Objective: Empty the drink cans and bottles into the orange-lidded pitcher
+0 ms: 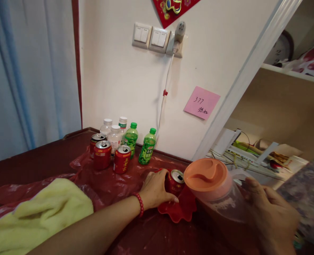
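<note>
My left hand, with a red bead bracelet on its wrist, curls round the side of an opened red drink can. A red wavy-rimmed dish shows beneath and in front of this can; whether the can stands inside it I cannot tell. My right hand grips the handle of a clear plastic pitcher, held tilted just right of the can. An orange lid covers the pitcher's top. The can's opening faces up beside the lid, and no stream of liquid shows.
Several red cans, clear white-capped bottles and two green bottles stand along the wall. A yellow towel lies at left on a red plastic sheet. A white cable hangs behind; shelves rise at right.
</note>
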Demonstrator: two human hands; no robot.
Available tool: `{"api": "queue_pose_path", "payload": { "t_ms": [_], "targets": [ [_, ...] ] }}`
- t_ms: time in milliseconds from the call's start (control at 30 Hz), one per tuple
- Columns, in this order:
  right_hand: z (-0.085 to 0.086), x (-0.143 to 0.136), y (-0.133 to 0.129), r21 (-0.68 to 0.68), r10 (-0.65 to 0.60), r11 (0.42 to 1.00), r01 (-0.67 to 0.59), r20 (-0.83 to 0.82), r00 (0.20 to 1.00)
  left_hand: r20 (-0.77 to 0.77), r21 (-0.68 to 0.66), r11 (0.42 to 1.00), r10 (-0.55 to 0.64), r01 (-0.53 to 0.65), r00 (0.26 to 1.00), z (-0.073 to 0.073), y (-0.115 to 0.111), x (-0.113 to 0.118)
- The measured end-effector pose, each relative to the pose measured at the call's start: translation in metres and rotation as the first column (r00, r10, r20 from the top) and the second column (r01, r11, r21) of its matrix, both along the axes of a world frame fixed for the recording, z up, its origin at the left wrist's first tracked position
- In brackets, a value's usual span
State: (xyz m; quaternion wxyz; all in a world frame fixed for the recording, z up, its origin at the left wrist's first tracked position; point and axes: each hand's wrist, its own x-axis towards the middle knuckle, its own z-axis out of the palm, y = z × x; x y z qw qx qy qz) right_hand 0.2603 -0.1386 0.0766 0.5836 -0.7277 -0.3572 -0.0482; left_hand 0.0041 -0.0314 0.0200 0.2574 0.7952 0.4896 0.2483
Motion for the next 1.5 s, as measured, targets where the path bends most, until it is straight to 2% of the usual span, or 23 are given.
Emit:
{"api": "queue_pose_path", "payload": {
  "t_ms": [1067,1500],
  "targets": [
    [0.0044,-0.0046,-0.0013,0.005,0.002,1.0,-0.002,0.023,1.0,-0.003,0.022,1.0,-0.008,0.008,1.0,-0.0044,0.0025,0.0003],
    [0.0006,-0.0006,-0.0003,-0.01,-0.005,1.0,0.006,0.034,0.999,-0.007,0.022,1.0,-0.018,0.018,1.0,-0.0017,0.001,-0.0002]
  ]
}}
